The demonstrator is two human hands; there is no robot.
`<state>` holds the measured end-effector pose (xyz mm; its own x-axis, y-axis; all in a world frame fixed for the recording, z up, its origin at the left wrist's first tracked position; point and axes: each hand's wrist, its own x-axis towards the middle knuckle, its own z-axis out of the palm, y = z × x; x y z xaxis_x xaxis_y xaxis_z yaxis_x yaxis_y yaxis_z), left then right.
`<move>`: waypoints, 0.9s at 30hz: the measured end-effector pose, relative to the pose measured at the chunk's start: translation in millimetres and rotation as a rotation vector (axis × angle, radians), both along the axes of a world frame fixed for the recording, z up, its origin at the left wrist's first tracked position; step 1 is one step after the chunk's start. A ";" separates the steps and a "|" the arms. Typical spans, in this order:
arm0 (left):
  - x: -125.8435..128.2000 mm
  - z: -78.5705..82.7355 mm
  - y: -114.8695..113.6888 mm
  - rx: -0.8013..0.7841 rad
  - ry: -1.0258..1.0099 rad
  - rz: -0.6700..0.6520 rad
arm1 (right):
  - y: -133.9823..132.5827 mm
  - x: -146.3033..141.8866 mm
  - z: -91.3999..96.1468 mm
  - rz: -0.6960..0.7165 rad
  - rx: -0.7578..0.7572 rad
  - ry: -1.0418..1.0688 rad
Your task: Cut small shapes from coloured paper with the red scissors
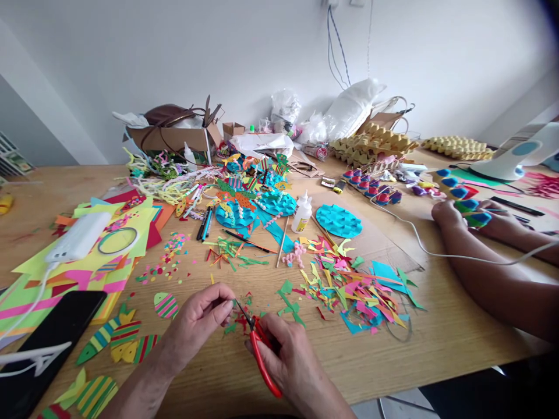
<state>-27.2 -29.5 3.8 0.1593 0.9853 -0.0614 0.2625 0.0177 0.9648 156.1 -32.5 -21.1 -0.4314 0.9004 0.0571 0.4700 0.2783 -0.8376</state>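
My right hand [282,352] is wrapped round red-handled scissors [265,364], their dark blades pointing up and left. The blade tips reach the fingertips of my left hand [203,320], which are pinched together. What they pinch is too small to make out. Under both hands lie tiny red and green paper snippets [242,320]. Left of my left hand rest striped paper fish, among them a pink and green oval body [166,305] and a blue and yellow fish [99,340]. Coloured paper scraps [349,285] are heaped right of the scissors.
A black phone [52,343] and a white power bank [78,237] lie on the left. A glue bottle [301,212] stands beside a blue painted carton disc [339,220]. At right, another person's hands [449,218] hold a painted egg-carton strip [469,206]; a white cable [419,241] crosses there.
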 end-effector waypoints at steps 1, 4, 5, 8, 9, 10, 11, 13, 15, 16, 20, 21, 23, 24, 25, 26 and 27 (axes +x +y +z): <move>-0.5 0.3 0.2 0.009 0.018 0.003 | 0.7 0.5 1.1 0.013 -0.015 0.010; -2.6 1.3 1.0 0.048 0.109 0.026 | 4.1 1.8 5.3 0.052 -0.091 0.054; -3.3 1.3 1.2 0.061 0.146 0.034 | 5.7 1.8 6.7 0.060 -0.130 0.079; -4.4 0.2 1.6 0.070 0.254 0.036 | 11.2 0.1 10.4 0.049 -0.246 0.167; -4.0 -0.5 1.6 0.063 0.288 0.026 | 13.3 -1.1 11.7 0.031 -0.261 0.195; -3.2 -1.0 1.6 0.055 0.321 0.015 | 15.6 -2.6 13.0 0.007 -0.256 0.217; -2.0 -1.2 1.7 0.050 0.350 0.005 | 18.0 -4.3 14.5 -0.016 -0.234 0.231; 1.1 -0.4 2.1 0.049 0.394 -0.018 | 23.2 -7.9 17.4 -0.042 -0.164 0.232; 4.5 2.1 2.9 0.045 0.423 -0.048 | 28.1 -11.2 19.7 -0.032 -0.089 0.195; 6.0 3.7 3.3 0.043 0.438 -0.058 | 30.3 -12.5 20.4 -0.022 -0.055 0.171; 9.7 7.6 4.4 0.051 0.452 -0.081 | 35.4 -15.0 20.6 0.028 0.047 0.053; 10.2 7.7 4.5 0.056 0.441 -0.087 | 35.8 -14.9 20.4 0.042 0.061 0.025; 10.8 7.2 4.7 0.057 0.421 -0.099 | 36.3 -14.5 19.8 0.063 0.070 -0.011; 10.9 7.0 4.8 0.056 0.417 -0.101 | 36.4 -14.2 19.5 0.065 0.064 -0.014; 11.0 6.7 4.8 0.054 0.417 -0.098 | 36.5 -14.0 19.0 0.061 0.049 -0.006; 11.0 6.5 4.9 0.052 0.417 -0.093 | 36.6 -14.0 18.4 0.054 0.026 0.016; 11.1 6.3 4.9 0.050 0.416 -0.085 | 36.7 -14.2 17.5 0.042 -0.003 0.054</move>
